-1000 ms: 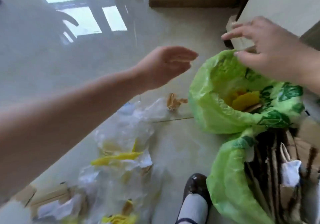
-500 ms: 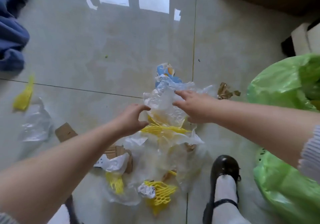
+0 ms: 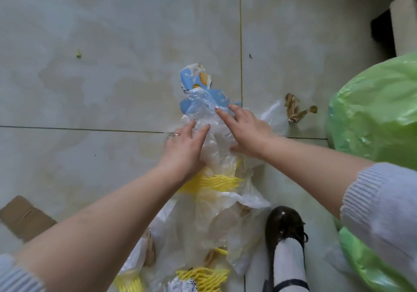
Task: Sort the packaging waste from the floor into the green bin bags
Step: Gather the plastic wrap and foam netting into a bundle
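A heap of packaging waste lies on the tiled floor: crumpled clear plastic film (image 3: 216,138), yellow foam netting (image 3: 214,182) and a torn blue printed carton (image 3: 198,81). My left hand (image 3: 184,147) lies on the left side of the clear film with fingers stretched forward. My right hand (image 3: 246,131) rests on the film's right side, fingers spread and reaching toward the blue carton. A green bin bag (image 3: 374,115) stands at the right, and a second green bin bag (image 3: 370,267) sits at the lower right.
A crumpled brown paper scrap (image 3: 295,108) lies between the heap and the upper bag. A flat cardboard piece (image 3: 22,218) lies at the lower left. My black shoe (image 3: 284,226) stands beside the heap. A beige box (image 3: 404,23) stands at the far right.
Both hands came down from the green bag's rim onto the clear film. The left hand's fingers, curled half a second ago, are now stretched flat; the right hand reached farther forward.
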Demonstrator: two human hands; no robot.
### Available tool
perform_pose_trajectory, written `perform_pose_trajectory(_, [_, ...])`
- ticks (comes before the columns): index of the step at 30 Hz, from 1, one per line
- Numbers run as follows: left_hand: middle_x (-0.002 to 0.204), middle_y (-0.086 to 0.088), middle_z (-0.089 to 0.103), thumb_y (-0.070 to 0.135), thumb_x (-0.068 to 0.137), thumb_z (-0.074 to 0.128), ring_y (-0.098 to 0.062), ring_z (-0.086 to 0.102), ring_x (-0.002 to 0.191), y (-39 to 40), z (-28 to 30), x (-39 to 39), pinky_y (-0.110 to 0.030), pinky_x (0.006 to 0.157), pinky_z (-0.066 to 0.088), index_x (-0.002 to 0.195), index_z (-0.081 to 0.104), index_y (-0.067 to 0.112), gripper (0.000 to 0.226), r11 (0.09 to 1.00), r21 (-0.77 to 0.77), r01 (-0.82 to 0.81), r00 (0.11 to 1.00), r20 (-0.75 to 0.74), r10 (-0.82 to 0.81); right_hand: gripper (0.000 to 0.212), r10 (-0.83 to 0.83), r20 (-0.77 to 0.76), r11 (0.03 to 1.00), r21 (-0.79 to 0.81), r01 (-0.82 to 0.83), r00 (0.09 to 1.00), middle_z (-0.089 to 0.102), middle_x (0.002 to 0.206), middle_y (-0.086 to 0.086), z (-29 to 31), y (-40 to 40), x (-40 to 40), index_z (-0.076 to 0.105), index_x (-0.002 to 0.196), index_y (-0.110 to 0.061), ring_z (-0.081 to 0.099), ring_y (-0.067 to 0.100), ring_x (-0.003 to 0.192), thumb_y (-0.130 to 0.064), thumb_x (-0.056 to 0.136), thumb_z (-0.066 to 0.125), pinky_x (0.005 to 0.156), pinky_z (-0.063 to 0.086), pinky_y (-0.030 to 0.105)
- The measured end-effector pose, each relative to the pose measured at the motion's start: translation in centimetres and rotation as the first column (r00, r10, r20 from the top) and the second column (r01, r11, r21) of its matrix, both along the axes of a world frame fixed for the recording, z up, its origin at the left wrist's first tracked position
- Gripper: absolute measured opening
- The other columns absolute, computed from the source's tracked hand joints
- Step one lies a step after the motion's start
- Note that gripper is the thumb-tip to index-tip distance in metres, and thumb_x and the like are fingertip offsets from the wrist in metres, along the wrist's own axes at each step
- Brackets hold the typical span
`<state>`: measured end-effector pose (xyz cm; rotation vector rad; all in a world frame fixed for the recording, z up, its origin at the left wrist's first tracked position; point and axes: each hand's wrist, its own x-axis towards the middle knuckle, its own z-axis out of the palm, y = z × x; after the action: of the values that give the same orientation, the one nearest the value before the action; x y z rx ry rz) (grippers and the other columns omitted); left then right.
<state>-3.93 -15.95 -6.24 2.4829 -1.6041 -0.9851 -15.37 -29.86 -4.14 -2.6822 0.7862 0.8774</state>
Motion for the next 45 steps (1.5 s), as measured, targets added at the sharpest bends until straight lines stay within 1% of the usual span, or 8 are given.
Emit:
perform_pose_trajectory(5, [0.129,-0.004,0.043,0.019,0.083,0.061,-0.030,0.049,0.114,-1.0,-0.4,0.8,-0.036,0.082,0.044,0.121,0.050,0.024,0.039,0.988,-0.106,-0.109,0.991,-0.090,0.099,0.051,-0.200,0.133,0.979,0.077,0.191,0.971,0.044,0.126,0.012,-0.9,0.1,1.0,0.042,0.131,-0.023,0.051,0.034,0.109,-0.015,0.083,0.056,0.083,0.045,0.037])
perform_pose_trajectory(10, [0.135,-0.003,0.042,0.017,0.082,0.063,-0.027,0.048,0.119,-1.3,1.0,2.2,-0.034,0.086,0.042,0.130,0.043,0.023,0.053,0.966,-0.157,-0.204,0.963,-0.208,0.169,0.012,-0.375,0.291,0.917,0.254,0.307,0.880,0.059,0.105,0.015,0.4,0.5,2.2,0.056,0.094,-0.009,0.055,0.032,0.098,-0.010,0.082,0.053,0.068,0.036,0.029])
perform_pose_trajectory(15, [0.146,0.001,0.038,0.018,0.080,0.067,-0.021,0.041,0.131,-1.0,5.5,3.1,-0.030,0.098,0.037,0.146,0.021,0.033,0.082,0.968,-0.198,-0.158,0.963,-0.246,0.107,0.022,-0.598,0.404,0.784,0.477,0.398,0.692,0.067,0.091,0.003,5.2,0.6,1.7,0.065,0.098,-0.010,0.058,0.018,0.082,-0.005,0.079,0.054,0.068,0.043,0.025])
perform_pose_trajectory(25, [0.115,-0.007,0.065,0.010,0.084,0.060,-0.027,0.059,0.107,-3.3,19.6,-0.7,-0.017,0.074,0.031,0.120,0.060,0.016,0.037,0.841,-0.524,-0.131,0.990,-0.106,0.088,0.020,-0.767,0.596,0.632,0.640,0.437,0.237,0.060,0.069,-0.017,17.4,-0.1,-5.2,0.063,0.079,-0.018,0.055,-0.014,0.059,0.001,0.080,0.056,0.067,0.043,0.015])
perform_pose_trajectory(32, [0.117,-0.005,0.060,0.014,0.083,0.063,-0.021,0.055,0.100,-13.6,28.7,-11.3,-0.017,0.075,0.032,0.119,0.058,0.015,0.037,0.671,-0.718,-0.182,0.977,-0.210,0.039,0.015,-0.624,0.781,0.689,0.541,0.482,0.014,0.067,0.080,0.004,29.0,-7.0,-14.7,0.065,0.086,-0.014,0.063,0.018,0.079,-0.002,0.082,0.057,0.074,0.047,0.027])
perform_pose_trajectory(38, [0.123,0.001,0.054,0.022,0.078,0.071,-0.016,0.052,0.111,-22.4,29.9,-20.0,-0.028,0.097,0.043,0.133,0.045,0.021,0.061,0.711,-0.654,-0.259,0.904,-0.423,-0.060,0.012,-0.535,0.831,0.598,0.502,0.625,-0.155,0.058,0.074,-0.015,29.1,-13.8,-23.5,0.061,0.091,-0.013,0.055,-0.009,0.062,-0.004,0.083,0.058,0.054,0.039,0.002])
perform_pose_trajectory(41, [0.133,0.000,0.048,0.022,0.076,0.072,-0.017,0.051,0.118,-24.9,27.1,-23.5,-0.035,0.097,0.048,0.142,0.031,0.031,0.077,0.812,-0.568,-0.135,0.877,-0.450,-0.169,0.008,-0.664,0.743,0.502,0.527,0.686,-0.084,0.054,0.069,-0.012,24.8,-15.2,-26.5,0.057,0.082,-0.015,0.056,0.002,0.061,-0.008,0.086,0.057,0.047,0.037,0.005])
perform_pose_trajectory(45, [0.151,0.000,0.028,0.014,0.084,0.062,-0.008,0.045,0.115,-25.3,21.8,-26.4,-0.001,0.060,0.041,0.149,0.009,0.030,0.085,0.918,-0.371,0.140,0.908,-0.323,-0.269,0.012,-0.843,0.433,0.483,0.349,0.803,0.319,0.056,0.078,0.001,19.4,-16.2,-27.6,0.060,0.093,-0.011,0.056,0.019,0.071,-0.017,0.089,0.051,0.058,0.040,0.023])
